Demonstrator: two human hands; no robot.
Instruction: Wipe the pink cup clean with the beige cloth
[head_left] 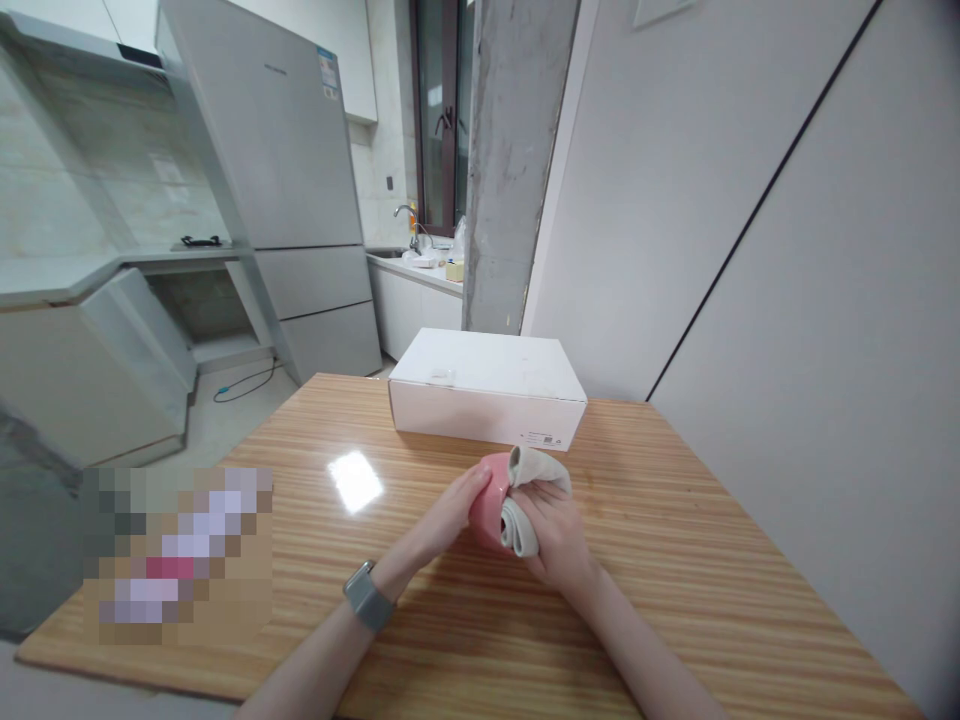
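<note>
My left hand grips a pink ceramic bowl; my right hand clenches a grey cloth inside it, just before a white cardboard box.

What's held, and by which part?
A pink bowl: left hand on its outer side; right hand pressing a grey cloth over its rim.

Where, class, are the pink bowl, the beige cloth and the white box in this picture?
pink bowl point(486, 518), head view, on its outer wall
beige cloth point(534, 468), head view, on its upper fold
white box point(487, 372), head view, on its top face
</note>
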